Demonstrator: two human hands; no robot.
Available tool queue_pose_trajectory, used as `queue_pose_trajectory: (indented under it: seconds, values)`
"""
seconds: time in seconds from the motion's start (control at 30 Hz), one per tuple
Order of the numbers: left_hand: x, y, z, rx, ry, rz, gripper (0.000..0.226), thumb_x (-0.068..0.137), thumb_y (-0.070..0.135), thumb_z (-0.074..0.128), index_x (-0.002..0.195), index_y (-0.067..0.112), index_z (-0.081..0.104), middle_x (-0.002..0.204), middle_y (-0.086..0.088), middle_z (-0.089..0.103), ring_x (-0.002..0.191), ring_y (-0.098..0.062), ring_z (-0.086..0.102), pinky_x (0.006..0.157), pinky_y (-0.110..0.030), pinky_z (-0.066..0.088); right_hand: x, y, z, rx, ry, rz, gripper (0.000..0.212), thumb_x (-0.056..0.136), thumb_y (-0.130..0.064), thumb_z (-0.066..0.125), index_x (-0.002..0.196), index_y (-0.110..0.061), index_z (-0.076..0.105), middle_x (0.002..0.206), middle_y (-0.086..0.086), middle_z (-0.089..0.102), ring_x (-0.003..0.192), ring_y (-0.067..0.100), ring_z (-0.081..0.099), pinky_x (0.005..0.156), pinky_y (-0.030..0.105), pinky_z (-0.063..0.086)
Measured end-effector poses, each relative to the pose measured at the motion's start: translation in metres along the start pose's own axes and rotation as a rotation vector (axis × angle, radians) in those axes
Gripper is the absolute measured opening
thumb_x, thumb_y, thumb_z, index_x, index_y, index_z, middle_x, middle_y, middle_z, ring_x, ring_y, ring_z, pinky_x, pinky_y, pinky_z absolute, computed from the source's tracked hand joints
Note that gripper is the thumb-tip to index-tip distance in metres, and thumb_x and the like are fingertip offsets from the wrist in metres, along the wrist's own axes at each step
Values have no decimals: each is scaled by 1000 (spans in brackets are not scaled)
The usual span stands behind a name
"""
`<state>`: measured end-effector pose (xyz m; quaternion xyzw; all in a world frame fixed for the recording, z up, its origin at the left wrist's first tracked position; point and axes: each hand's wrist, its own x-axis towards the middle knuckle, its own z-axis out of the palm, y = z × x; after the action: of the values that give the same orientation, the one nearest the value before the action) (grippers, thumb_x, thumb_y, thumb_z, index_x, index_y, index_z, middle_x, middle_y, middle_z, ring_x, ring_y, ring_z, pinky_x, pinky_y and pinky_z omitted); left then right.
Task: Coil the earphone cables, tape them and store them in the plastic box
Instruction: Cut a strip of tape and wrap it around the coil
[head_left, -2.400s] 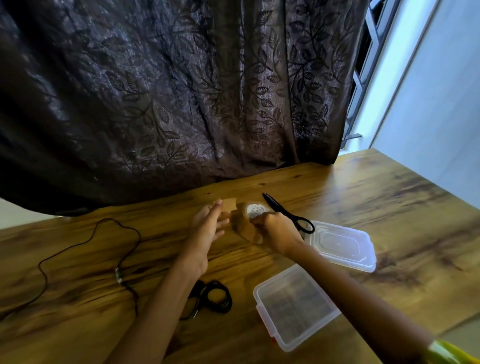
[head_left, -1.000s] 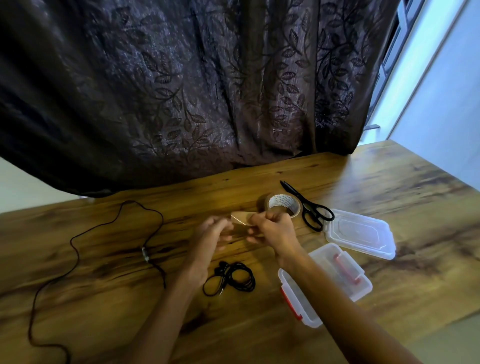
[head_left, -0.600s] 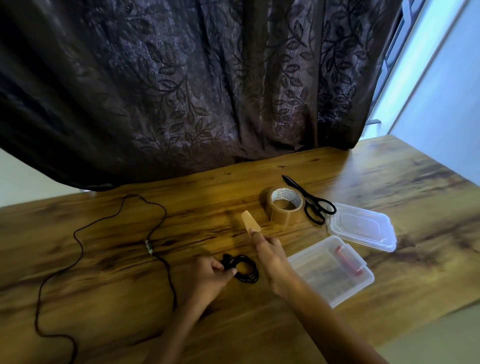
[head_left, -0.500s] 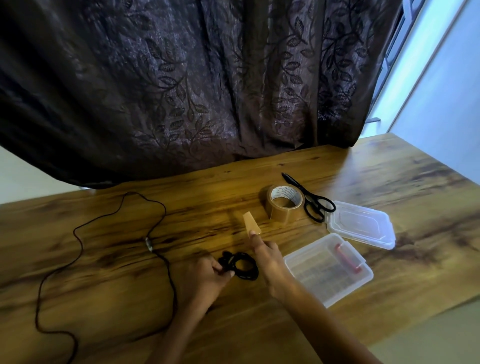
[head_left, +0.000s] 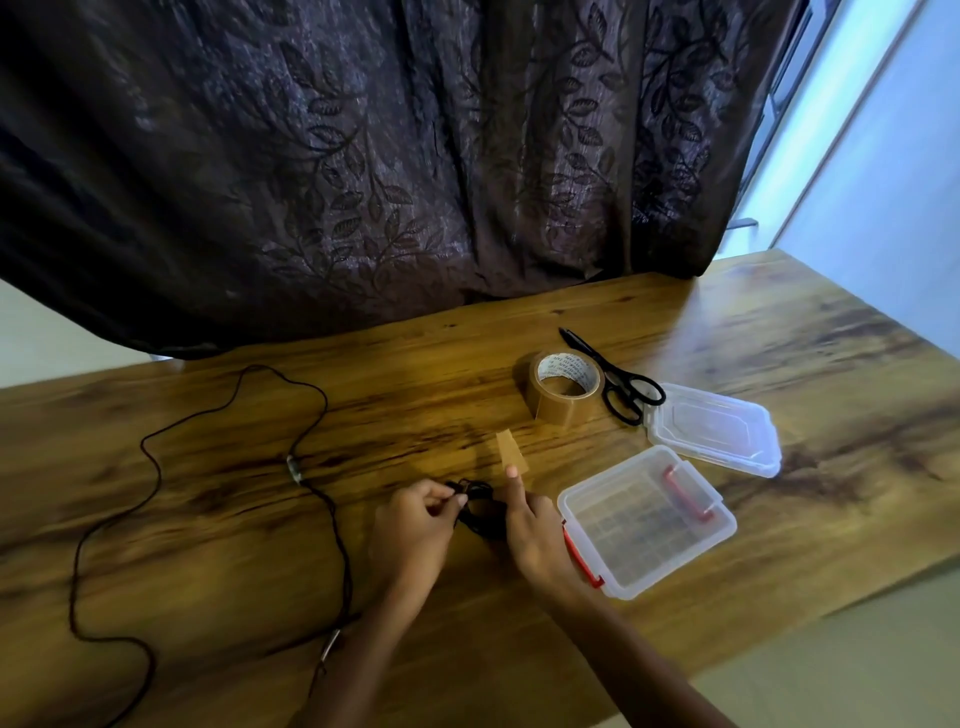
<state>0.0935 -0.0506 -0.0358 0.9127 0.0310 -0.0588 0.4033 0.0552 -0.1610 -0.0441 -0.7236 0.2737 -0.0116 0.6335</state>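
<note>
Coiled earphone cable (head_left: 480, 512), a small black bundle, sits between the two hands just above the wooden table (head_left: 779, 332). Left hand (head_left: 415, 525) pinches the bundle's left edge between thumb and fingertips, fingers closed together on it. Right hand (head_left: 535, 535) rests against the bundle's right side with its index finger extended away from the person; a short strip of brown tape (head_left: 511, 453) sticks to that fingertip and stands tilted above the coil. The other right fingers are curled, and whether they grip the cable cannot be told. The strip's long axis runs away from the person, roughly across the coil's loops, and the strip lies just beyond and slightly right of the bundle, so the right hand is the nearer one for bringing it down. Judged step: wrapping the strip around the coil. Open plastic box (head_left: 647, 519) lies just right of the right hand, its lid (head_left: 714, 428) beyond it, beside the scissors (head_left: 618, 384) and tape roll (head_left: 563, 387). A second, uncoiled cable (head_left: 156, 467) sprawls well to the left.
</note>
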Motion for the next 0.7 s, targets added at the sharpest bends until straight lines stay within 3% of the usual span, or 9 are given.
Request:
queue_pose_trajectory:
  seconds: [0.1,0.2,0.27,0.33,0.43,0.57,0.63,0.7]
  values:
    - [-1,7,6,-19,-26,52,16,82,30,67,93,20,68,93,3,69,83,-12,63,69,-29,53,-1,3,-1,37,-14,-18,59,92,-52,30,81,-9,69,62,-1,64,47,-6,55,43,7,38]
    - [-3,9,13,44,-45,86,19,82,29,67,97,18,69,96,3,70,86,-10,63,69,-24,50,-2,5,-2,36,-29,-32,75,81,-63,24,85,-4,70,75,11,70,62,14,63,49,10,41]
    - [-4,6,16,75,-30,80,19,83,27,66,98,17,68,97,1,70,88,-12,64,70,-23,50,-3,5,-3,29,-25,-33,74,77,-66,22,84,-9,69,83,13,71,71,14,66,56,12,47]
    - [-5,2,17,82,-2,53,19,83,27,65,99,16,67,99,0,69,87,-13,63,67,-23,50,-5,2,-3,18,-14,-32,74,77,-65,22,89,-9,69,91,16,71,86,21,66,68,27,52]
    - [-4,-4,15,74,27,3,20,82,27,66,99,15,65,101,-2,67,86,-14,61,63,-24,48,-8,0,-3,-20,-8,-42,79,83,-62,20,98,0,66,99,27,66,96,38,59,62,37,46]
    - [-2,-8,12,176,115,-29,38,77,39,69,106,17,58,115,-4,55,98,-22,56,62,-29,45,-10,1,-4,-40,-8,-34,72,84,-61,19,90,-9,68,98,23,67,95,34,60,81,41,46]
    - [1,-9,10,215,117,-55,49,78,47,64,114,15,55,121,-6,51,108,-26,52,70,-34,48,-10,1,-4,-34,-11,-30,79,82,-63,18,93,-3,67,101,26,65,98,37,59,83,42,46]
    - [4,-9,11,193,77,-85,46,83,44,61,116,13,54,120,-8,54,108,-26,53,69,-33,46,-9,2,-3,-29,-5,-28,85,80,-64,18,102,4,63,107,30,62,102,41,56,87,47,46]
